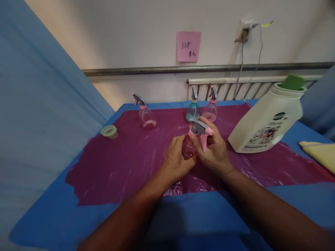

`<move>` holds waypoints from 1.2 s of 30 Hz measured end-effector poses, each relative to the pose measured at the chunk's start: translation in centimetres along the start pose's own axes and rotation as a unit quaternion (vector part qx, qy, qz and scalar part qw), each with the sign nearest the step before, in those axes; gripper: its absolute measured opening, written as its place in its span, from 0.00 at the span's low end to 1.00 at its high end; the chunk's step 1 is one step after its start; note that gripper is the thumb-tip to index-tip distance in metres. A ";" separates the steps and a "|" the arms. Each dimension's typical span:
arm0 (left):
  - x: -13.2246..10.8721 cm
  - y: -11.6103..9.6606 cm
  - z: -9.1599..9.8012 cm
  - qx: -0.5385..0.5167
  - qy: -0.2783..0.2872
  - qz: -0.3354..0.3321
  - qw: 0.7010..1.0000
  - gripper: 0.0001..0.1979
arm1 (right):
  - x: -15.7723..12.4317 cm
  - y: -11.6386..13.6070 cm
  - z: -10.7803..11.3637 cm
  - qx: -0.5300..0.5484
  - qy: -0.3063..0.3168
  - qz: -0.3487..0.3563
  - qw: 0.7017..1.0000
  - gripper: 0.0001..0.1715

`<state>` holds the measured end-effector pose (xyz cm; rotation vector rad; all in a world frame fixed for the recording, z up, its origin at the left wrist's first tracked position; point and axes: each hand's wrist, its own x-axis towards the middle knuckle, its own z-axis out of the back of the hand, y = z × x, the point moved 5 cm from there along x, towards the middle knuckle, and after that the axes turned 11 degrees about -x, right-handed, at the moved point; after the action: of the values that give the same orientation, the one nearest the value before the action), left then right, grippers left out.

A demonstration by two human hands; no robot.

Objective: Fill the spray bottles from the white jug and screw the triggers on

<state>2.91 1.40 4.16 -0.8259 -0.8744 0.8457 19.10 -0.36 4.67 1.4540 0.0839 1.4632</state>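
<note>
Between my two hands is a clear spray bottle [189, 148] with a pink collar and a grey and pink trigger head pointing right. My left hand [176, 157] wraps the left side of its body. Around its right side and collar closes my right hand [215, 151], thumb near the neck. Behind them stand a teal spray bottle [193, 111] and a pink-trimmed spray bottle [210, 112] with pale pink liquid. Farther left, another pink-trimmed spray bottle [147, 118] holds a little pink liquid.
A large cream jug [264, 122] with a green piece in its mouth stands at right. Near the left edge sits a small green-rimmed cup [109, 131]. A yellow cloth [320, 153] lies far right. Purple plastic sheeting [117, 167] covers the blue tabletop. A metal rail [136, 70] runs along the wall.
</note>
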 end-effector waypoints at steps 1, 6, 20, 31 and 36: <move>0.0 0.2 0.0 0.001 -0.003 0.002 1.000 0.32 | 0.1 0.2 0.1 0.008 -0.005 0.003 1.000 0.37; 0.0 0.6 -0.2 0.014 0.000 0.016 1.000 0.39 | 1.7 2.7 2.6 0.039 -0.067 0.032 0.996 0.22; -0.1 0.7 0.0 0.031 0.010 0.049 0.998 0.41 | 2.7 6.8 8.9 -0.033 -0.219 0.079 0.972 0.11; -0.2 -0.9 3.2 -0.018 -0.091 -0.068 0.993 0.37 | 3.3 3.3 5.0 -0.102 -0.079 0.258 0.957 0.30; -0.5 -3.1 5.5 -0.169 -0.145 -0.001 0.975 0.22 | 2.5 4.5 4.2 -0.145 -0.033 0.360 0.921 0.25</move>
<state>-1.25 1.08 8.89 -1.0091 -1.3021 0.8397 20.43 -3.22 10.53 1.3389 -0.7561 1.8969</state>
